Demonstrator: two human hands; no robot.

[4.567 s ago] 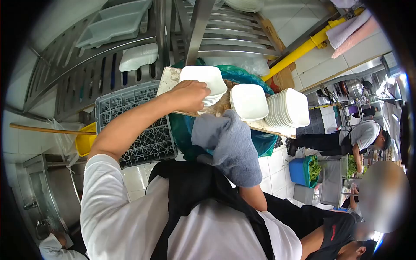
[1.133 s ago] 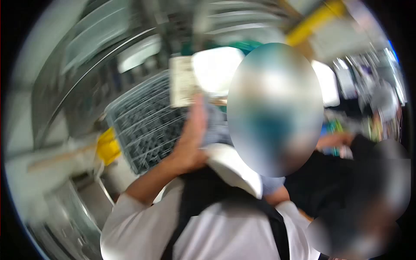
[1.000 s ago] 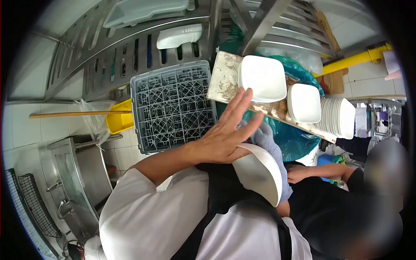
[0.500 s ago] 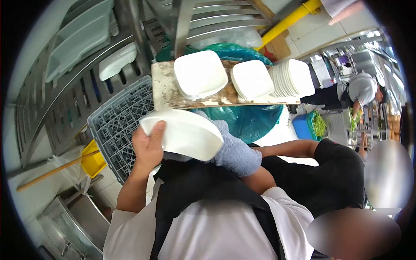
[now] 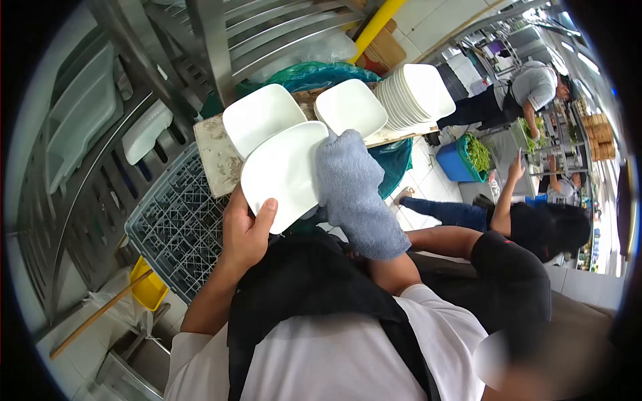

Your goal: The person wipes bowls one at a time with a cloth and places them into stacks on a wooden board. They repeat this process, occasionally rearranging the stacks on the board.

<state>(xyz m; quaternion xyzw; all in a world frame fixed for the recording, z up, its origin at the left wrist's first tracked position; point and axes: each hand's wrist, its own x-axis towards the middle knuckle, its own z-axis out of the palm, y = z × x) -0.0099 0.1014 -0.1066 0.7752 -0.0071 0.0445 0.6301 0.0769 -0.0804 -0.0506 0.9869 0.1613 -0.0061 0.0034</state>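
My left hand (image 5: 246, 232) grips a white square plate (image 5: 281, 172) by its lower edge and holds it up, face towards me. My right hand is hidden under a grey-blue cloth (image 5: 354, 194) that is pressed against the plate's right edge. Just beyond the plate lies a worn wooden board (image 5: 212, 155) with three stacks of white square plates: a left stack (image 5: 257, 115), a middle stack (image 5: 351, 105) and a tall right stack (image 5: 414, 93).
A grey dish rack (image 5: 177, 230) stands left of the board, under steel shelving (image 5: 221, 40). A teal bin bag (image 5: 314, 72) sits beneath the board. A person in black (image 5: 515, 267) stands close on my right; others work at the far right.
Half a second ago the plate lay flatter and lower in my left hand. It is now raised and turned upright, with the cloth on its right edge. The view has swung rightward.
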